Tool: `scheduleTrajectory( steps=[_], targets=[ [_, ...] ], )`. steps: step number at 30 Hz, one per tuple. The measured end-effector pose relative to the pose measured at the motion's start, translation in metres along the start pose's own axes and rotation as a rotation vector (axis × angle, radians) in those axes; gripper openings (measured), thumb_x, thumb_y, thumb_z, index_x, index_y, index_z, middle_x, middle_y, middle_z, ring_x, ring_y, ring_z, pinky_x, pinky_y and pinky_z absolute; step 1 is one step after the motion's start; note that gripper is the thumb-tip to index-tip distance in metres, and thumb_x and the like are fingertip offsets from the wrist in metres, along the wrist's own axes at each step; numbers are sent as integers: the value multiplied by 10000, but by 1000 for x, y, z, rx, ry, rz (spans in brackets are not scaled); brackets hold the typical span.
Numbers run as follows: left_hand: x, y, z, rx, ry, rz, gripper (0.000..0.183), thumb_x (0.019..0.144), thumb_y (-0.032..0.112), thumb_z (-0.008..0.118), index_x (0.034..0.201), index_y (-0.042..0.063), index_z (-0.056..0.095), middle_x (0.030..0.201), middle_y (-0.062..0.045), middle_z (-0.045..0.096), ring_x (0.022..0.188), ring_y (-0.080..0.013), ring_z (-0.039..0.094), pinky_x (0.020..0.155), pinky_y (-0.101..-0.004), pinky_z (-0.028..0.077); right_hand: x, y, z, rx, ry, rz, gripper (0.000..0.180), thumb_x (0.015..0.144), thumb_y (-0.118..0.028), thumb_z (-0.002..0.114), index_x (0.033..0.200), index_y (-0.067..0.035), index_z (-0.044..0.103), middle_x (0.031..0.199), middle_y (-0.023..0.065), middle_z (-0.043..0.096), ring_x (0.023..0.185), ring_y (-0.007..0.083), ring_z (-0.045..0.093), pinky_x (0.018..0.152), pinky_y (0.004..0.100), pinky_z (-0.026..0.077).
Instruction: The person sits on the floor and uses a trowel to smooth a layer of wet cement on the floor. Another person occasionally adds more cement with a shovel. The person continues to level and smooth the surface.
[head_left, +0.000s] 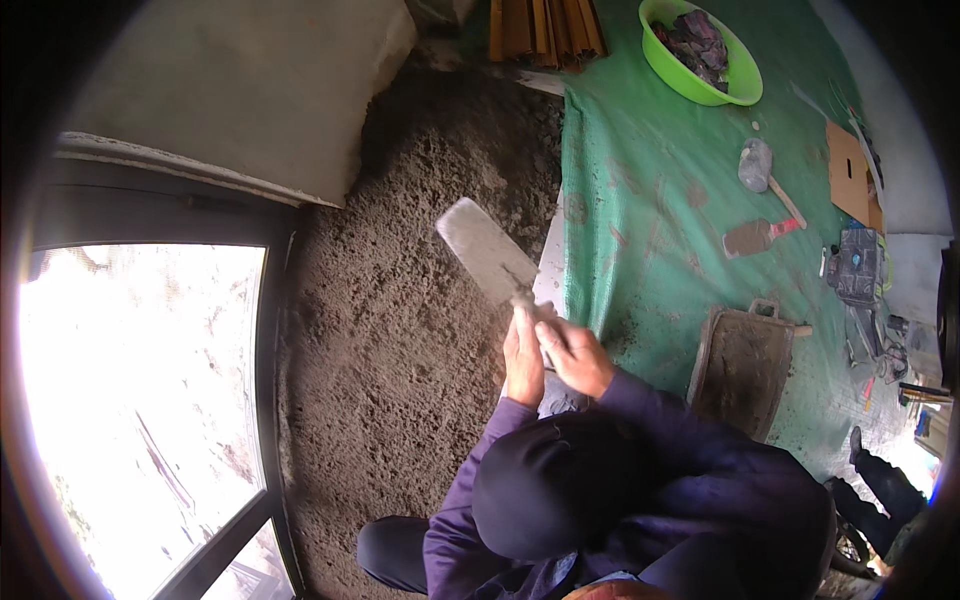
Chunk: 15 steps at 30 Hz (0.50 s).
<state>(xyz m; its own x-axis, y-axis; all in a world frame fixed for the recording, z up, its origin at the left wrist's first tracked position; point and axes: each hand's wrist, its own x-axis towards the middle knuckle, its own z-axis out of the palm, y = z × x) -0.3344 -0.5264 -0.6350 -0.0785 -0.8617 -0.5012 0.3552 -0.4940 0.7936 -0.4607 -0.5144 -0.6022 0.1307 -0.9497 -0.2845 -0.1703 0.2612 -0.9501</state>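
Observation:
A rectangular steel plastering trowel (489, 251) is held over coarse grey-brown mortar (390, 360), its blade pointing up and left. My left hand (525, 360) lies against the trowel's handle end, fingers stretched towards the blade's neck. Close beside it, my right hand (579, 358) is closed at the same handle, thumb towards the left hand. The handle itself is mostly hidden by the hands. The blade looks slightly blurred. Below the hands, a dark cap (562, 487) and purple sleeves fill the view. The mortar is rough and lumpy, darker towards the wall.
A glazed door (274, 360) borders the mortar. Green sheeting (660, 202) at right carries a rubber mallet (755, 165), a red-handled trowel (748, 238), a mortar tray (750, 367) and a green basin (705, 94) of dark chunks. Wooden strips (547, 30) lie above; another person's legs (874, 487) show lower right.

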Motion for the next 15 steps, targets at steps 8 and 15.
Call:
scheduleTrajectory(
  steps=[8,15],
  targets=[
    [-109,89,-169,406,-72,-386,483,1103,325,607,1364,-80,616,1148,-158,745,1053,-207,725,959,-343,570,169,16,-169,-1002,235,-71,392,1077,-401,580,1081,-10,558,768,170,675,610,341,647,563,487,527],
    [-196,147,-264,454,502,-153,430,1081,335,601,1267,-48,664,1009,-139,745,864,-242,745,842,-374,612,340,35,-209,-1419,438,-257,388,1075,-404,571,1116,-19,557,946,225,719,777,421,730,697,519,590]
  ],
)
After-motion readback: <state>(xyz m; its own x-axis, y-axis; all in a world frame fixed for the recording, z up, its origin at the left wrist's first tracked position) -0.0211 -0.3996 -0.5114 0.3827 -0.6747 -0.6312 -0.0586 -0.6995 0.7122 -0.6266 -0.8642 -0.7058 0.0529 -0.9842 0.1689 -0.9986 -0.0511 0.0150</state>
